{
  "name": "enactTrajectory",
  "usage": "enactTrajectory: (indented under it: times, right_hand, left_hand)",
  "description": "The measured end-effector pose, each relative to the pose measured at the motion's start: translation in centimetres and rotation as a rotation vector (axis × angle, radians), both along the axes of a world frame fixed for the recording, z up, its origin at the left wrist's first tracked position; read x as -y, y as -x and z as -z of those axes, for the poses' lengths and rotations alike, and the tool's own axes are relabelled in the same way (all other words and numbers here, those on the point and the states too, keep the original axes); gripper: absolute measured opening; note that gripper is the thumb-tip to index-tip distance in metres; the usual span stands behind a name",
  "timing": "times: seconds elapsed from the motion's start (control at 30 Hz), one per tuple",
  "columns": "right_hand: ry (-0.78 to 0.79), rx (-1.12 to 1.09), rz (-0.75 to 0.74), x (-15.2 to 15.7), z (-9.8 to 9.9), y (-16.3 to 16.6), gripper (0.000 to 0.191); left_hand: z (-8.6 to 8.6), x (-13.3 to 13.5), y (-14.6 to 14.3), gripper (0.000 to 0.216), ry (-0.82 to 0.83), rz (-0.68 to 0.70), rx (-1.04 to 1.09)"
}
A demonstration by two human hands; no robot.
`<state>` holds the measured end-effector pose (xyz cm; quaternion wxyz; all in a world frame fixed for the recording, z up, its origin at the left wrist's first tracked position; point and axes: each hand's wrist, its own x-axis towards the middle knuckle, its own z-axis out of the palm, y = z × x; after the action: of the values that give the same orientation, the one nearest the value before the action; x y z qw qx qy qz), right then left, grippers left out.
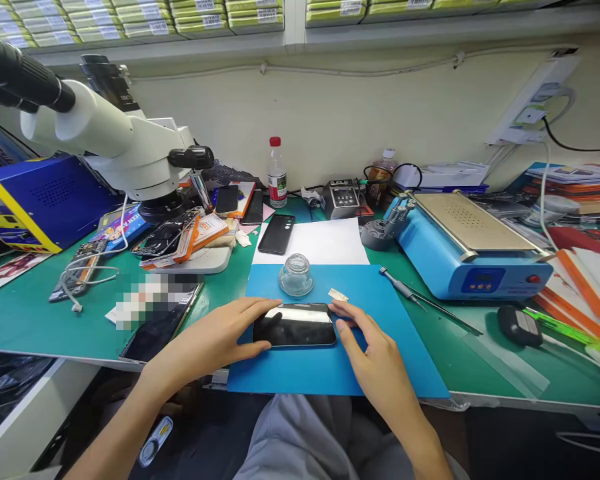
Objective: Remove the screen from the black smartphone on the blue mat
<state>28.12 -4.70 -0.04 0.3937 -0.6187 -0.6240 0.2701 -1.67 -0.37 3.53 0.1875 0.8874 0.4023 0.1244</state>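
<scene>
The person's left hand (223, 331), at the centre of the frame, and right hand (377, 352), just right of it, are bare, with slim, long fingers; the nails are too small to make out clearly. The left forearm (130, 415) is bare down to the lower left edge of the frame, and the right forearm (416, 430) likewise down to the lower right. At the bottom centre, plain grey cloth (305, 440) covers the lap, matte and loose, gathered into soft folds with darker grey shading, and it spreads towards the lower right, partly hidden behind the right forearm.
</scene>
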Motion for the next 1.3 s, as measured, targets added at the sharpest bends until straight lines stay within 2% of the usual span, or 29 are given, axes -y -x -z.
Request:
enactTrajectory:
  times: [0.27,0.47,0.6,0.73,1.3]
  right_hand:
    - [0.041,-0.069,0.009,0.0,0.2,-0.3,0.045]
    - [0.045,-0.073,0.032,-0.1,0.2,-0.4,0.050]
    - [0.046,-0.078,0.039,-0.2,0.2,-0.4,0.052]
    - [0.057,-0.086,0.044,-0.1,0.3,-0.5,0.054]
    - [0.082,-0.098,0.057,0.0,0.0,-0.3,0.052]
  left_hand:
    - [0.5,0.3,-0.6,0.049,-0.108,0.017,-0.014]
    - [0.3,-1.1,-1.0,0.038,0.095,-0.147,0.176]
    - [0.3,-2.0,-1.7,0.041,0.165,-0.253,0.295]
    - [1.1,-2.6,-2.1,0.040,0.205,-0.357,0.386]
    - [3.3,-2.7,-2.2,0.039,0.236,-0.364,0.499]
